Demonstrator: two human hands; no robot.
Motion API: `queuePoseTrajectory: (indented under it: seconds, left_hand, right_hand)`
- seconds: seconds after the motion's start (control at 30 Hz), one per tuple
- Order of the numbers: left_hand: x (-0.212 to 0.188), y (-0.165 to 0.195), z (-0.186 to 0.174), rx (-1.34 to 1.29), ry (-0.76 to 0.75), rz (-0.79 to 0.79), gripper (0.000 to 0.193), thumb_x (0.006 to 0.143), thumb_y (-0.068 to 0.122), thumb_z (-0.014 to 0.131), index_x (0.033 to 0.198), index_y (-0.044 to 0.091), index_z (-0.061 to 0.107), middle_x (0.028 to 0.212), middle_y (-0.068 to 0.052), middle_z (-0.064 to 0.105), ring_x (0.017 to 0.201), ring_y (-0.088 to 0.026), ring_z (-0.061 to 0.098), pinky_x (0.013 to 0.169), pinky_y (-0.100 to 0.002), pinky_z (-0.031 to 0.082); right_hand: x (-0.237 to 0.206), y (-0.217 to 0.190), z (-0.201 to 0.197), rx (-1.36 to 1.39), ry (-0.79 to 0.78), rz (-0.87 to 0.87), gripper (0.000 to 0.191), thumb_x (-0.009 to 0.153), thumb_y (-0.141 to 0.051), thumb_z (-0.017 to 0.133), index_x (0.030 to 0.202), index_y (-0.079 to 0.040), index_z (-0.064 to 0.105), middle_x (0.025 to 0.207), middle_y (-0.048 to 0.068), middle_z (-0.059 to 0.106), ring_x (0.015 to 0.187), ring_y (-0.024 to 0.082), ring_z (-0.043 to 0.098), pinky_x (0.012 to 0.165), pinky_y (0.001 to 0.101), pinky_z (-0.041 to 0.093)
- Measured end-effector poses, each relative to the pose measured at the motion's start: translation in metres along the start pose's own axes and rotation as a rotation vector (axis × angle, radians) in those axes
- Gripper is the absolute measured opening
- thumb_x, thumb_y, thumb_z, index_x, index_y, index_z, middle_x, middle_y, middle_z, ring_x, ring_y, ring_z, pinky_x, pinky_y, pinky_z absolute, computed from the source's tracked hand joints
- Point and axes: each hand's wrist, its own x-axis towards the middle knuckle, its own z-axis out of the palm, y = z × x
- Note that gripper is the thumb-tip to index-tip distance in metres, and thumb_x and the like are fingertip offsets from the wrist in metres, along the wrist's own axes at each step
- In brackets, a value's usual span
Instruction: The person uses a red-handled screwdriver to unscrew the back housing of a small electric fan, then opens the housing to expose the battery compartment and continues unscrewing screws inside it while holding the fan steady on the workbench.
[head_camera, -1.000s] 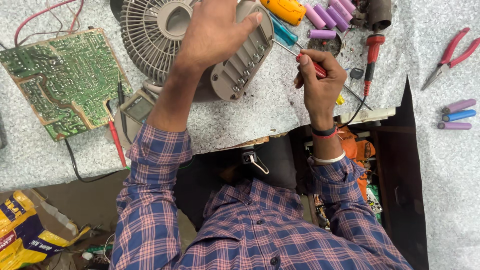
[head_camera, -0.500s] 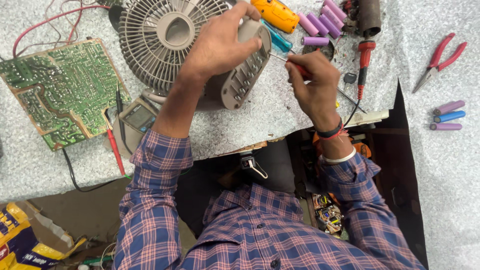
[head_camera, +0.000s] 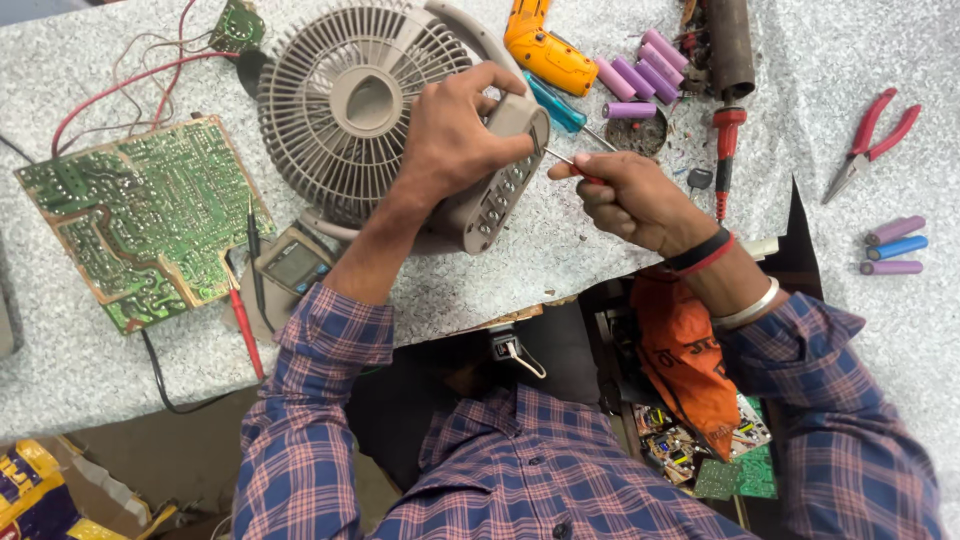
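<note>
While the left hand (head_camera: 455, 135) clamps the fan (head_camera: 380, 120) at its base to steady it on the table (head_camera: 560, 250), the right hand (head_camera: 630, 200), just beside, closes on a screwdriver (head_camera: 572, 166) whose tip meets that base.

Left hand (head_camera: 455, 135) curls downward, fingers clamped in a firm grip; right hand (head_camera: 630, 200) is fisted, knuckles up, forearms converging.

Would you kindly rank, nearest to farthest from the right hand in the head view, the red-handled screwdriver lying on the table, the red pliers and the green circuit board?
Measured from the right hand:
1. Red-handled screwdriver, just beyond the hand, up and to its right.
2. Red pliers, farther right on the table.
3. Green circuit board, far left, past the fan.
</note>
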Motion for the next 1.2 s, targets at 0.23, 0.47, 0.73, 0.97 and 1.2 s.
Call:
queuePoseTrajectory:
  seconds: [0.23,0.47,0.73,0.97,1.2]
  left_hand:
    - [0.001,0.004,-0.004,0.026,0.014,0.028,0.054,0.068,0.033,0.079,0.117,0.012,0.071,0.090,-0.017,0.079,0.078,-0.022,0.080,0.071,-0.032,0.066]
    - [0.001,0.009,-0.006,0.014,-0.002,-0.040,0.052,0.068,0.031,0.079,0.115,0.011,0.070,0.088,-0.016,0.080,0.074,-0.021,0.081,0.067,-0.031,0.066]
    - [0.005,0.001,-0.003,0.033,0.008,-0.064,0.057,0.067,0.033,0.077,0.119,0.011,0.068,0.090,-0.014,0.078,0.073,-0.021,0.079,0.063,-0.029,0.065]
    - [-0.001,-0.004,0.001,0.102,0.052,-0.025,0.053,0.069,0.035,0.078,0.116,0.014,0.070,0.089,-0.013,0.080,0.077,-0.023,0.080,0.074,-0.035,0.065]
    - [0.001,0.001,-0.002,0.126,0.077,-0.050,0.049,0.070,0.035,0.077,0.114,0.014,0.070,0.087,-0.011,0.079,0.076,-0.024,0.080,0.078,-0.037,0.064]
  right_hand:
    - [0.012,0.011,0.005,-1.119,0.222,-0.810,0.021,0.109,-0.018,0.065,0.126,-0.007,0.069,0.080,0.003,0.059,0.066,0.019,0.058,0.059,0.0331,0.048]
    - [0.008,0.001,0.021,-1.559,0.389,-0.893,0.036,0.098,-0.012,0.073,0.134,-0.016,0.072,0.084,0.010,0.062,0.066,0.027,0.061,0.058,0.0401,0.049]
    - [0.009,-0.006,0.015,-0.547,0.316,-0.359,0.034,0.101,-0.036,0.060,0.117,-0.007,0.062,0.091,-0.004,0.067,0.065,0.008,0.056,0.052,0.0253,0.046]
    - [0.004,0.016,0.002,-0.002,0.125,-0.096,0.044,0.108,-0.042,0.053,0.099,-0.002,0.069,0.054,-0.006,0.043,0.041,0.005,0.031,0.037,0.0239,0.025]
    - [0.010,0.016,0.011,-1.091,0.369,-1.017,0.024,0.107,-0.019,0.065,0.118,0.001,0.066,0.086,0.010,0.064,0.071,0.011,0.058,0.063,0.0279,0.048]
